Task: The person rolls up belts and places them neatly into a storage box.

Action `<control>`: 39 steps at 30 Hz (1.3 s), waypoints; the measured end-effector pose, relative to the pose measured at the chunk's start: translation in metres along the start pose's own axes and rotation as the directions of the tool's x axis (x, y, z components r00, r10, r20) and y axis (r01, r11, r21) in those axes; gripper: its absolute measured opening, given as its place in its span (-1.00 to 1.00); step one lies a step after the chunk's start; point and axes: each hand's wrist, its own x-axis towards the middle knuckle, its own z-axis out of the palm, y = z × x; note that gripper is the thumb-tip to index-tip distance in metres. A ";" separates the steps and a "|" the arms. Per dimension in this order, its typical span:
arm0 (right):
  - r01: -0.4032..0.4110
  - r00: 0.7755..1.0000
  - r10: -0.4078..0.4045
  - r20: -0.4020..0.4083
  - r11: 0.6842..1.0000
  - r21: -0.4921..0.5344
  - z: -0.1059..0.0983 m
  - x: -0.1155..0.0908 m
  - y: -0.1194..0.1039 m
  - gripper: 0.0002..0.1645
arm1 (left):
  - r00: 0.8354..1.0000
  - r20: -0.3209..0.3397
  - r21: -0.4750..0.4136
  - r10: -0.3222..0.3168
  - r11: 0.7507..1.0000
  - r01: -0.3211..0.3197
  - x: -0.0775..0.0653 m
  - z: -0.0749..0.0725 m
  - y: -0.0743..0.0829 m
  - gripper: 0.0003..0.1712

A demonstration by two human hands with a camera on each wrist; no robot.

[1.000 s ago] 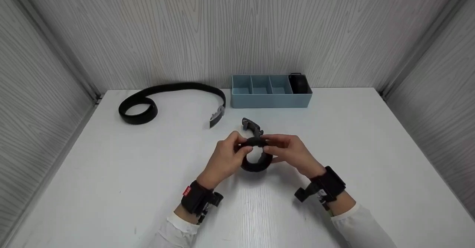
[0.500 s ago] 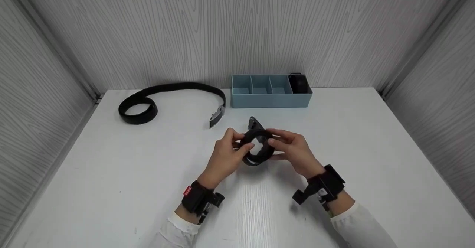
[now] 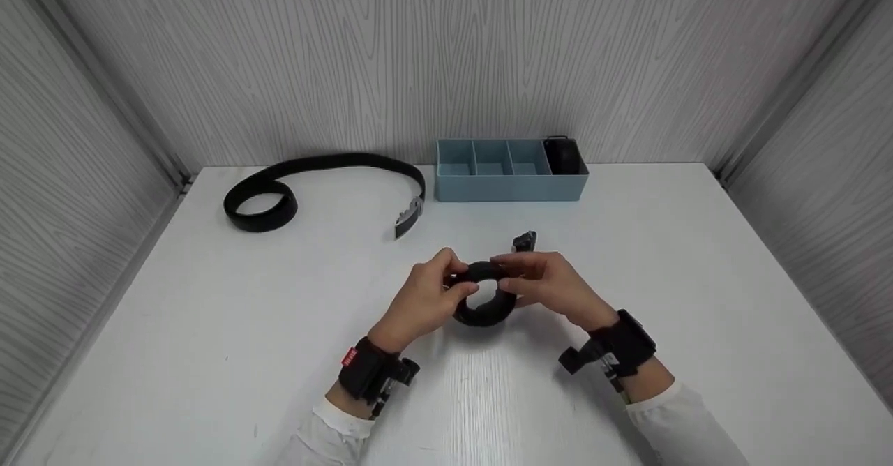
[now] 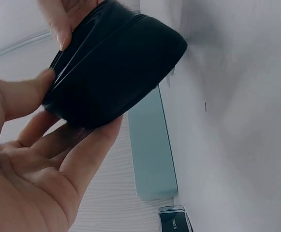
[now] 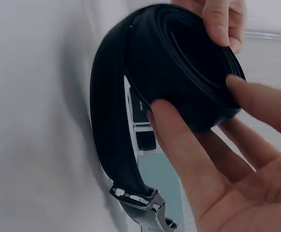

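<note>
Both hands hold a black leather belt [image 3: 485, 318], rolled into a coil, above the middle of the table. My left hand [image 3: 424, 300] pinches the coil's left side, thumb at the inner rim and fingers outside. On the opposite side my right hand [image 3: 556, 290] grips it the same way. In the right wrist view the belt's layers [image 5: 164, 67] are wound closely. A loose outer length hangs away from the coil there, ending in a metal buckle [image 5: 145, 200]. From the left wrist the coil [image 4: 116, 67] shows as a broad dark band, its buckle end hidden.
A blue four-part tray [image 3: 513, 188] stands at the back against the wall, with a coiled black belt [image 3: 562, 155] in its rightmost compartment. Another black belt [image 3: 335, 162] lies partly curled at the back left, its buckle [image 3: 409, 216] near the tray.
The buckle end has swung from behind the coil to its right, beyond the right hand. The coil rose and tilted, then came back down. Both hands keep their grip.
</note>
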 end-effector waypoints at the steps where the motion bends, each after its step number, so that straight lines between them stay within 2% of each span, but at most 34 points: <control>1: 0.005 1.000 -0.005 0.009 1.000 -0.013 0.000 0.000 0.000 -0.46 | 1.000 0.009 0.003 0.003 1.000 -0.003 0.000 0.000 0.000 -0.83; 4: 0.010 1.000 -0.010 0.005 1.000 0.005 0.001 0.000 0.000 -0.45 | 1.000 -0.004 0.004 0.004 1.000 -0.004 0.000 0.000 0.000 -0.81; 7: 0.001 0.999 0.001 -0.034 0.998 0.058 0.003 -0.001 0.000 -0.44 | 0.999 -0.046 -0.025 -0.004 1.000 0.003 0.001 0.001 -0.001 -0.76; 12: -0.040 0.992 0.063 -0.110 0.978 0.203 0.005 -0.001 0.002 -0.42 | 0.992 -0.122 -0.062 0.000 0.998 -0.007 0.001 0.003 -0.003 -0.69; 15: -0.064 0.989 0.096 -0.115 0.965 0.253 0.006 0.000 0.003 -0.40 | 0.991 -0.132 -0.061 0.009 0.998 -0.018 0.001 0.003 -0.005 -0.71; 20: -0.080 0.992 0.097 -0.077 0.976 0.203 0.003 0.000 0.003 -0.40 | 0.996 -0.093 -0.071 -0.006 0.997 -0.001 0.001 0.002 -0.005 -0.78; 24: -0.061 0.998 0.061 -0.002 0.996 0.066 0.000 -0.002 0.000 -0.43 | 1.000 -0.006 -0.061 -0.013 0.998 0.013 0.001 0.001 -0.002 -0.82; 27: -0.048 0.997 0.050 0.063 0.998 -0.030 -0.001 -0.002 -0.001 -0.43 | 0.998 0.059 -0.050 -0.016 0.999 0.019 0.000 0.002 -0.001 -0.83; 29: -0.047 0.995 0.052 0.086 0.997 -0.060 -0.001 -0.002 -0.001 -0.43 | 0.997 0.080 -0.041 -0.022 0.999 0.025 0.000 0.002 -0.001 -0.83; 34: -0.050 0.996 0.051 0.070 0.999 -0.021 0.000 -0.002 0.000 -0.45 | 0.998 0.060 -0.035 -0.029 0.999 0.031 0.000 0.002 -0.002 -0.81; 39: -0.065 0.998 0.064 0.007 0.989 0.131 0.002 -0.001 0.001 -0.41 | 0.998 -0.017 -0.082 -0.059 0.995 0.058 0.001 0.002 -0.003 -0.73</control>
